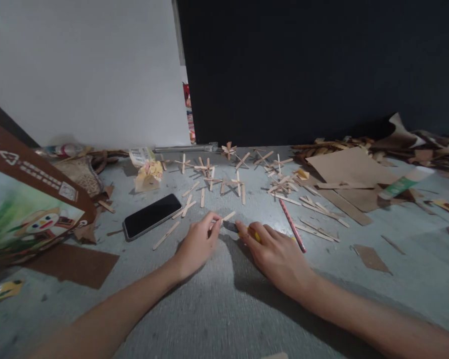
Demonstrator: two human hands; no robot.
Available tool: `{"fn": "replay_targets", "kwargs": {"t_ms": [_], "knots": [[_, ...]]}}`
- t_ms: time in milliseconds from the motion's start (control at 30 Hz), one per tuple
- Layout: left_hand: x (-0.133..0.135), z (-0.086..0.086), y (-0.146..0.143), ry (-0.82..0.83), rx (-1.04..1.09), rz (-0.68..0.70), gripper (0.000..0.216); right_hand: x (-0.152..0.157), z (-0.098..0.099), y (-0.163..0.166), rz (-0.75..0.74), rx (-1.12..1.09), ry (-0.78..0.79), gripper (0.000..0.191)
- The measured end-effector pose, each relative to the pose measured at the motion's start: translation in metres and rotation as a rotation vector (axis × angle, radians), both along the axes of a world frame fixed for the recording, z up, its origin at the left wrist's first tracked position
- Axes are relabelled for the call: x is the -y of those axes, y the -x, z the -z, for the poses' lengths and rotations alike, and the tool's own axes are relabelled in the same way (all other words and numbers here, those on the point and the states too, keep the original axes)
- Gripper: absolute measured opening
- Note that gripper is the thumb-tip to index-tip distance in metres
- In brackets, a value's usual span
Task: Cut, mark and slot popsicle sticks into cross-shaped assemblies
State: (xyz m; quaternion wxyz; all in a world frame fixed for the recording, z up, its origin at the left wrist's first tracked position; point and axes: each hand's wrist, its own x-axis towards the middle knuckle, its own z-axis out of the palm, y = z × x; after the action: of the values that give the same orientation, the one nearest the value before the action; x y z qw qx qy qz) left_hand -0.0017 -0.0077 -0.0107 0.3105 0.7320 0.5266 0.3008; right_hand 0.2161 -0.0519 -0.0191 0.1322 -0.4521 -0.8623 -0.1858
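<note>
Between thumb and fingers, my left hand (202, 237) pinches a small pale wooden stick (229, 216). My right hand (271, 249) is wrapped round a yellow-handled utility knife (255, 234), its dark blade (230, 227) pointing left toward the stick. Most of the knife's handle is hidden under my fingers. Just beyond my hands, several wooden craft sticks lie on the grey surface (224, 309), some crossed over each other. A red patterned pencil (292, 227) rests to the right of my right hand.
A black phone (152, 217) lies left of my hands. Farther left stands a brown printed bag (33, 199) beside a cardboard piece (75, 264). Cardboard sheets (344, 174) and a glue stick (406, 183) lie at the right. White and black panels (322, 70) close off the back.
</note>
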Motion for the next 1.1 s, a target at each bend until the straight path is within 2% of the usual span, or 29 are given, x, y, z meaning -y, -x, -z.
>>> {"fn": "replay_targets", "kwargs": {"t_ms": [167,333,467,633,700,800,967,1100], "knots": [[-0.001,0.0,-0.001,0.022,0.031,-0.005,0.024,0.002,0.0,0.001,-0.008,0.007,-0.006,0.059],[-0.001,0.0,-0.002,0.03,0.051,-0.04,0.023,-0.004,0.002,-0.006,0.018,-0.011,-0.048,0.056],[-0.001,0.0,-0.001,0.007,0.073,-0.032,0.023,-0.014,0.007,-0.009,0.036,-0.232,-0.08,0.042],[-0.002,0.001,0.001,0.032,0.126,0.008,0.026,-0.013,0.003,-0.001,-0.136,-0.696,0.215,0.038],[-0.003,0.002,0.001,0.045,0.155,0.027,0.028,-0.009,-0.003,0.002,-0.156,-0.837,0.341,0.036],[-0.002,0.002,0.001,0.065,0.217,0.049,0.03,-0.006,-0.011,0.005,-0.089,-0.96,0.482,0.039],[0.004,-0.001,-0.001,0.088,0.297,0.132,0.035,-0.014,-0.012,0.007,0.054,-1.139,0.563,0.037],[0.008,-0.003,0.0,0.09,0.314,0.214,0.036,-0.018,-0.008,0.009,0.036,-1.268,0.744,0.042]]}}
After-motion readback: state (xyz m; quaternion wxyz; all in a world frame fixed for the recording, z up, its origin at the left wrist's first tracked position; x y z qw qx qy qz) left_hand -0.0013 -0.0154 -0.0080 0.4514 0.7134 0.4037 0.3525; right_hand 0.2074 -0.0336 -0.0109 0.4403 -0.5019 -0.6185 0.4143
